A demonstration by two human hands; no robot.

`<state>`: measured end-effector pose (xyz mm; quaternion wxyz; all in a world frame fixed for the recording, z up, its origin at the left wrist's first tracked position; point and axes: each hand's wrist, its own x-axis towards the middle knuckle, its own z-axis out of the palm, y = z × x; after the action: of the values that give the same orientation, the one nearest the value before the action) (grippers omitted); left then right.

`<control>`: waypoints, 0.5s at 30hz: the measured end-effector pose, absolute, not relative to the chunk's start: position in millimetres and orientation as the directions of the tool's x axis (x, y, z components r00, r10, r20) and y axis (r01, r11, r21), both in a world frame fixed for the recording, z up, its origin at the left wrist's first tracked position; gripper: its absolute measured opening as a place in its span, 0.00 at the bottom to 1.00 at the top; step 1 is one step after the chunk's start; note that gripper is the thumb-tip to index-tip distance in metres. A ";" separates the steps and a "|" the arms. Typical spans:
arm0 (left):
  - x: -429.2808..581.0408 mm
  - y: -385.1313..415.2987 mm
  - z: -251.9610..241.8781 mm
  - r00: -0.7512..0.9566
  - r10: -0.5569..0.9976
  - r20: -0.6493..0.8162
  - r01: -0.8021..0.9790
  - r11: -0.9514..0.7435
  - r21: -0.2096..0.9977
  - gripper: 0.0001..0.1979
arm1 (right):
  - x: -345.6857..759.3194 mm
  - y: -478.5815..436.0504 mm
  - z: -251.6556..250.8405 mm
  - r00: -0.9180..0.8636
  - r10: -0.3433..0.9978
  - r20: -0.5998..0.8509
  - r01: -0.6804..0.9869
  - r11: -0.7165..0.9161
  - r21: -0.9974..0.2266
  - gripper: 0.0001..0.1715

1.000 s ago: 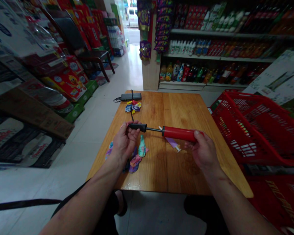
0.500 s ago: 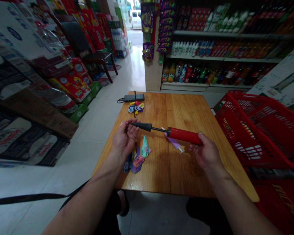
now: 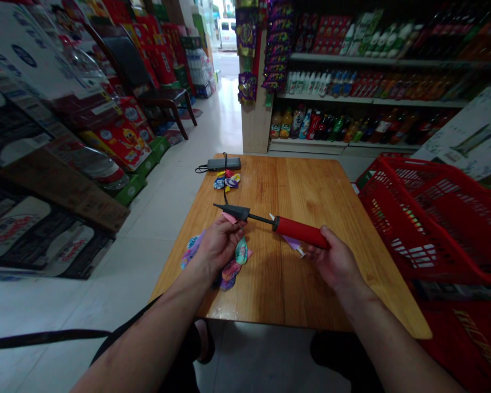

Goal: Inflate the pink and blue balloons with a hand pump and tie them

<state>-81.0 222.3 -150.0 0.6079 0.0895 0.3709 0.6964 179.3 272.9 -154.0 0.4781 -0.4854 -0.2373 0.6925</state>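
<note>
My right hand (image 3: 333,259) grips the rear end of a red hand balloon pump (image 3: 300,231), fingers wrapped round the barrel. A thin dark rod joins the barrel to the black cone nozzle (image 3: 235,212), which points left. Just under the nozzle, my left hand (image 3: 221,243) is closed on a small pink balloon (image 3: 229,217); its fingertips reach the cone's wide end. Flat balloons lie around that hand: a mint-green one (image 3: 241,251), a red-pink one (image 3: 231,270) and a purple-blue one (image 3: 191,248). Behind the pump lies a purple packet or strip with white ends (image 3: 291,242), partly hidden.
On the wooden table (image 3: 303,185), a grey strapped device (image 3: 224,164) and more colourful balloons (image 3: 227,180) lie at the far left. Red shopping baskets (image 3: 429,213) stand at the right, stacked cartons (image 3: 45,218) at the left. Drink shelves (image 3: 360,98) rise behind.
My left hand has moved right from the nozzle's tip to beneath its wide end, uncovering the tip and the purple-blue balloon. The pump and right hand have shifted slightly left and down.
</note>
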 end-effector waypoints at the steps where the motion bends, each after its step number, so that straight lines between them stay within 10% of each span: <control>1: -80.8 222.1 -148.6 -0.252 0.916 -0.314 -0.778 0.001 0.628 0.12 | 179.2 272.2 -154.5 -0.078 0.891 -0.447 -0.431 -0.434 -0.791 0.11; 15: -78.6 226.2 -162.5 -0.290 0.847 -0.446 -0.833 0.005 0.553 0.03 | 178.1 261.3 -157.1 -0.185 0.948 -0.260 -0.316 -0.308 -0.897 0.18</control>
<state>-78.6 226.2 -162.5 0.5957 0.0088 0.3846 0.7051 178.1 261.3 -157.1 0.4645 -0.4377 -0.3607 0.6801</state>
